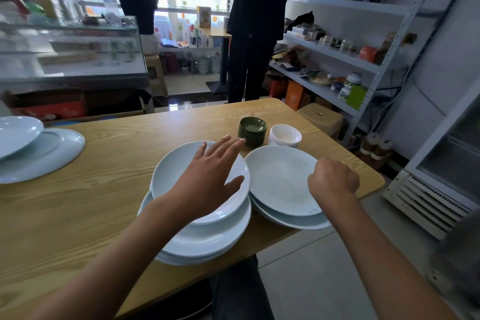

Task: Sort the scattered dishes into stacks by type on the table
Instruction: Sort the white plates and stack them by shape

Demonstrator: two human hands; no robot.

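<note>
A stack of pale blue plates (pixel 207 239) sits at the near edge of the wooden table (pixel 91 202). My left hand (pixel 207 179) hovers flat over its top plate, fingers spread, holding nothing. To the right lies a second, lower pile of pale plates (pixel 278 179). My right hand (pixel 333 180) is curled at that pile's right rim; whether it grips the rim I cannot tell. Behind the plates stand a stack of small dark green saucers (pixel 252 130) and a stack of small white bowls (pixel 285 135).
Large pale oval platters (pixel 52 156) lie at the table's left edge. Two people stand beyond the table's far end. Metal shelves with goods line the right wall, a yellow stool (pixel 320 115) stands by the table's far right corner, and a white cooler (pixel 441 176) stands at the right.
</note>
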